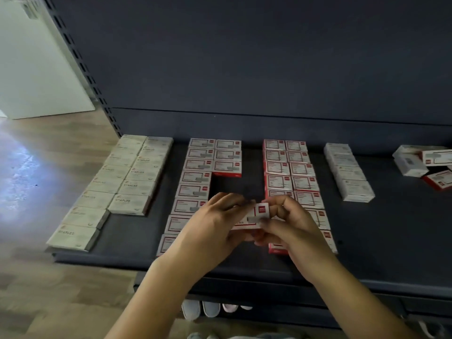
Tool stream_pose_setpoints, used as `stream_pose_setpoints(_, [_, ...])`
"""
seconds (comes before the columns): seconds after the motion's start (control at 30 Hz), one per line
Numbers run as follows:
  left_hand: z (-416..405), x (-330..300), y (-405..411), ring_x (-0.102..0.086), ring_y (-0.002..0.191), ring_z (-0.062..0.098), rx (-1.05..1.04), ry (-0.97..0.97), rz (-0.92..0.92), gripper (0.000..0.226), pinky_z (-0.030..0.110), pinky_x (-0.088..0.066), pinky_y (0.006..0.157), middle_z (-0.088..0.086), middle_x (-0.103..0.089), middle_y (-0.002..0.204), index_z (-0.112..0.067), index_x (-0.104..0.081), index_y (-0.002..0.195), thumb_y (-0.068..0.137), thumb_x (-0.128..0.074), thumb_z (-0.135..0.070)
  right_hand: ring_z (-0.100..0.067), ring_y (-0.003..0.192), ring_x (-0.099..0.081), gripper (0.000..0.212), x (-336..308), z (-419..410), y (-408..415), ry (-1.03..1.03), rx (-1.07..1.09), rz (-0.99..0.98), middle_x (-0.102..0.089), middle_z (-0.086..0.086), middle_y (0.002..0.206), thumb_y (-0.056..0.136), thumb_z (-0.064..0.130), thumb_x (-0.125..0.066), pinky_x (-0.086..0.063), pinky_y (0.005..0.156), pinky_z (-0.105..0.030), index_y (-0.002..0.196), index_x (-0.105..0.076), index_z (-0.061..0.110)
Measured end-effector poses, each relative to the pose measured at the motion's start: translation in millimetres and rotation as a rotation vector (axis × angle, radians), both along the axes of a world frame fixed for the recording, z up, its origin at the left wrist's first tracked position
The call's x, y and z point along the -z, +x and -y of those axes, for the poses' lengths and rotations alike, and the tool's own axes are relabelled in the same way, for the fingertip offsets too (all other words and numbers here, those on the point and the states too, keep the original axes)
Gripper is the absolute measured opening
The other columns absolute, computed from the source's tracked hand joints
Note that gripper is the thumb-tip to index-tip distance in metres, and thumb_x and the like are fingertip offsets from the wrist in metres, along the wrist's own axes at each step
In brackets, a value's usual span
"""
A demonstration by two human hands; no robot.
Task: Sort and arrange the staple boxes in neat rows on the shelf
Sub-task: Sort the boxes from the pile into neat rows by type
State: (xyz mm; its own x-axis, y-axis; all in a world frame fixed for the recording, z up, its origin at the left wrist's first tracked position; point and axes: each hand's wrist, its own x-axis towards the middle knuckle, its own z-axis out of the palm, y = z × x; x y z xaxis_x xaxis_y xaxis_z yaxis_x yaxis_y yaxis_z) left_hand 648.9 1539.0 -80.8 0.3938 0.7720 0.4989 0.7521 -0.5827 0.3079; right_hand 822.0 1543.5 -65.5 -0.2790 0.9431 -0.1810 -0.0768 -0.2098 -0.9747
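Observation:
Both hands hold one red-and-white staple box (254, 216) just above the dark shelf (391, 236). My left hand (215, 223) grips its left end and my right hand (288, 221) pinches its right end. Left of them runs a double column of red-and-white boxes (198, 177) whose right row stops after three boxes. A full double column (291, 170) lies to the right, partly hidden by my right hand. At far left two rows of pale "STAPLES" boxes (127, 182) lie flat. A single row of whitish boxes (347, 171) stands further right.
A loose heap of unsorted boxes (425, 165) lies at the shelf's far right. The shelf's dark back panel (244, 64) rises behind. A slotted upright (80, 62) marks the left end, with wooden floor (49, 277) beyond. Shoes (210, 309) show under the shelf's front edge.

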Motion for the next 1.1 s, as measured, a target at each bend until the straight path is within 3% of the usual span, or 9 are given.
stream_pose_setpoints(0.17, [-18.4,3.7,-16.7,-0.055,0.086,0.016,0.054,-0.080,-0.028,0.047,0.027,-0.054,0.068,0.003,-0.063,0.095,-0.007,-0.066,0.111,0.075,-0.057,-0.036,-0.023,0.079,-0.069,0.025,-1.3,-3.6,-13.7,0.008,0.063,0.098,-0.067,-0.009,0.092,0.084,0.002,-0.060,-0.057,0.071,-0.033,0.107,-0.060,0.012])
stream_pose_setpoints(0.23, [-33.2,2.9,-16.6,-0.055,0.098,0.019,0.042,-0.133,-0.059,0.046,0.033,-0.053,0.078,0.006,-0.064,0.105,-0.006,-0.064,0.115,0.074,-0.068,-0.027,-0.009,0.089,-0.064,0.028,-1.8,-9.5,-13.5,0.161,0.129,0.338,-0.065,0.005,0.097,0.083,0.019,-0.064,-0.052,0.081,-0.026,0.110,-0.059,0.020])
stream_pose_setpoints(0.3, [-49.5,3.0,-14.5,-0.046,0.118,0.022,0.001,-0.244,-0.116,0.050,0.035,-0.043,0.097,0.007,-0.056,0.125,-0.008,-0.055,0.129,0.082,-0.067,-0.022,0.004,0.098,-0.054,0.035,-4.8,-16.5,-14.7,0.354,0.181,0.584,-0.057,0.018,0.104,0.082,0.026,-0.064,-0.042,0.086,-0.015,0.116,-0.054,0.026])
stream_pose_setpoints(0.37, [-65.1,9.0,-14.4,-0.035,0.129,0.019,-0.055,-0.338,-0.202,0.051,0.031,-0.031,0.106,0.003,-0.045,0.138,-0.013,-0.043,0.138,0.090,-0.058,-0.025,0.005,0.104,-0.048,0.041,-6.3,-23.5,-17.5,0.461,0.210,0.687,-0.052,0.017,0.112,0.085,0.020,-0.062,-0.036,0.090,-0.011,0.124,-0.051,0.022])
stream_pose_setpoints(0.47, [-79.0,19.4,-17.1,-0.033,0.129,0.017,-0.095,-0.406,-0.285,0.043,0.031,-0.030,0.106,0.001,-0.043,0.137,-0.018,-0.045,0.136,0.095,-0.049,-0.028,0.003,0.110,-0.043,0.043,-5.3,-31.0,-24.7,0.552,0.207,0.783,-0.049,0.013,0.118,0.087,0.018,-0.061,-0.028,0.087,0.001,0.129,-0.050,0.019])
stream_pose_setpoints(0.57, [-84.5,23.1,-22.8,-0.032,0.127,0.017,-0.125,-0.380,-0.310,0.039,0.032,-0.027,0.106,-0.001,-0.046,0.134,-0.020,-0.050,0.132,0.095,-0.048,-0.032,0.004,0.111,-0.041,0.044,-1.3,-33.6,-32.2,0.574,0.178,0.803,-0.047,0.014,0.119,0.087,0.019,-0.061,-0.024,0.082,0.009,0.130,-0.049,0.019])
stream_pose_setpoints(0.73, [-91.5,22.9,-35.3,-0.027,0.129,0.018,-0.150,-0.327,-0.339,0.038,0.032,-0.023,0.108,-0.004,-0.044,0.136,-0.023,-0.052,0.132,0.096,-0.046,-0.034,0.004,0.110,-0.042,0.044,5.6,-33.8,-36.3,0.560,0.158,0.788,-0.049,0.013,0.120,0.087,0.019,-0.061,-0.026,0.081,0.008,0.129,-0.049,0.021])
stream_pose_setpoints(0.93, [-92.4,22.0,-35.8,-0.026,0.131,0.018,-0.192,-0.400,-0.250,0.033,0.032,-0.036,0.103,-0.002,-0.036,0.140,-0.024,-0.055,0.129,0.096,-0.049,-0.024,0.002,0.110,-0.044,0.042,11.5,-33.3,-37.7,0.552,0.142,0.766,-0.050,0.013,0.118,0.087,0.017,-0.061,-0.030,0.083,0.001,0.128,-0.051,0.020])
stream_pose_setpoints(1.1, [-89.4,16.2,-28.9,-0.034,0.127,0.019,-0.231,-0.449,-0.265,0.037,0.033,-0.039,0.100,0.000,-0.044,0.135,-0.022,-0.053,0.130,0.094,-0.050,-0.023,0.004,0.109,-0.044,0.041,16.8,-28.8,-32.0,0.547,0.145,0.738,-0.050,0.014,0.118,0.087,0.017,-0.061,-0.026,0.082,0.007,0.127,-0.052,0.021])
